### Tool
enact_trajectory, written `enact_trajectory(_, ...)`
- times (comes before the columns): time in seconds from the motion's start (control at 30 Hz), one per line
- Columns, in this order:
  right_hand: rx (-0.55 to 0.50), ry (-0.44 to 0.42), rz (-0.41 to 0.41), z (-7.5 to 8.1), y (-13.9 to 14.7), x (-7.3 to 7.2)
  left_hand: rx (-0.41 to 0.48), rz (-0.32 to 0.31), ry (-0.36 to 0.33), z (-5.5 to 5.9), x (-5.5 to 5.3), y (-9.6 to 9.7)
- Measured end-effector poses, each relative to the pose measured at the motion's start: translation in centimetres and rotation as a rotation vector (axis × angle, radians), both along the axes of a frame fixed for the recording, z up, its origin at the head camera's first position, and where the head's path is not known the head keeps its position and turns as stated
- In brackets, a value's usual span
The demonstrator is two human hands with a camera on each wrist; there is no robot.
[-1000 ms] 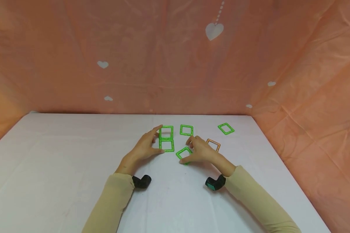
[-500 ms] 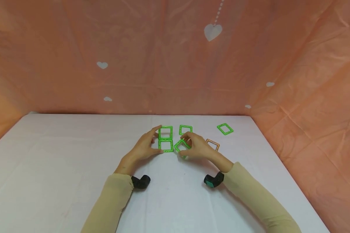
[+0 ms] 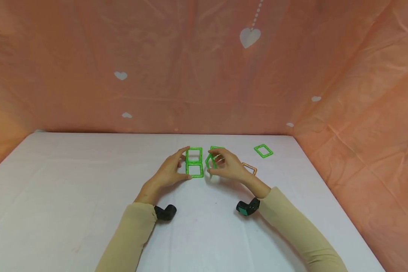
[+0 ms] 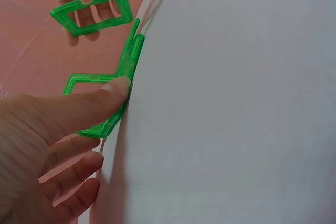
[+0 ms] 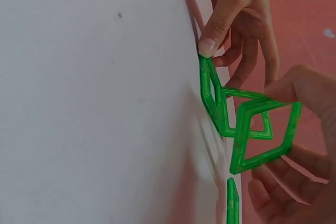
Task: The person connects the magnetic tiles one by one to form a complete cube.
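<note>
Two green square magnetic tiles are joined edge to edge in the head view. The near tile [image 3: 197, 176] lies flat on the table and the far tile [image 3: 201, 155] stands up from it, as the wrist views show. My left hand [image 3: 171, 169] grips this pair, thumb at the near edge and index finger at the far one. To its right, my right hand [image 3: 229, 165] pinches another green square tile [image 5: 240, 135] between thumb and fingers. That tile is raised off the table, tilted, and apart from the joined pair.
Behind my right hand lies a partly covered green tile [image 3: 217, 147]. An orange tile [image 3: 255, 170] lies right of that hand, partly hidden by it. Farther right is one more green tile [image 3: 263, 151]. Orange cloth [image 3: 176, 75] with hearts hangs behind the white table [image 3: 81, 189].
My right hand has picked the green tile up off the table, moved it away from me and turned it more upright. My left hand keeps its hold on the joined pair.
</note>
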State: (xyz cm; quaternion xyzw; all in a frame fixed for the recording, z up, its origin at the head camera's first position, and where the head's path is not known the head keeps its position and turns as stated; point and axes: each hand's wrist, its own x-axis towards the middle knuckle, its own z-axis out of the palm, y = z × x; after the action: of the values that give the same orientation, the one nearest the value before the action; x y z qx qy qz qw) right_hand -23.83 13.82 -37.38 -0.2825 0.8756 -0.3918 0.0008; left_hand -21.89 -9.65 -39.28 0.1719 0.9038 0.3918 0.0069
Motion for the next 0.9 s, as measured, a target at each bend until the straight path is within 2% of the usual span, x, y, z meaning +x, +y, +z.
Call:
enact_trajectory(0.3,-0.097,-0.05,0.035,-0.23,0.04,-0.41,0.003,0.005,0.0,-0.05,0.01,0.15)
enact_trajectory(0.6,-0.111,-0.078,0.036,-0.27,0.08,-0.7,0.009,0.007,0.014,0.24,-0.04,0.18)
enact_trajectory(0.9,-0.128,-0.114,0.072,-0.61,-0.03,-0.71,0.002,0.008,0.005,0.28,0.08,0.18)
